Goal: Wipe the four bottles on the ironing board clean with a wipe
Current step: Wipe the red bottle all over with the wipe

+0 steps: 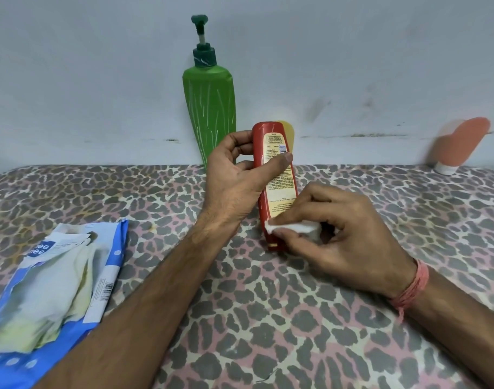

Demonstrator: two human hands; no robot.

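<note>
Lying at the far left, item one: a blue wipes pack [52,290], flat on the ironing board [268,318], its flap open and pale wipes showing through the top

Item two: the ironing board cover, leopard print in grey and pink, running the full width of the view against a pale wall [99,80]

Item three: a green pump bottle [209,108], upright at the back of the board, touching or just short of the wall, dark green pump head on top

Item four: the left hand [240,178], forearm reaching in from the lower left, thumb and fingers curled round the upper part of a red bottle [276,178]

Item five: the red bottle, held near centre, tilted slightly, cap end down near the board, back label with small print facing the camera; whether the cap touches the board cannot be told

Item six: a yellow bottle [289,130], only its rounded top visible behind the red one

Item seven: the right hand [338,240], a pink thread band at the wrist, fingers pinching a folded white wipe [293,228] against the lower part of the red bottle

Item eight: a peach tube [462,144], blurred, standing on its white cap at the far right, leaning toward the wall
</note>
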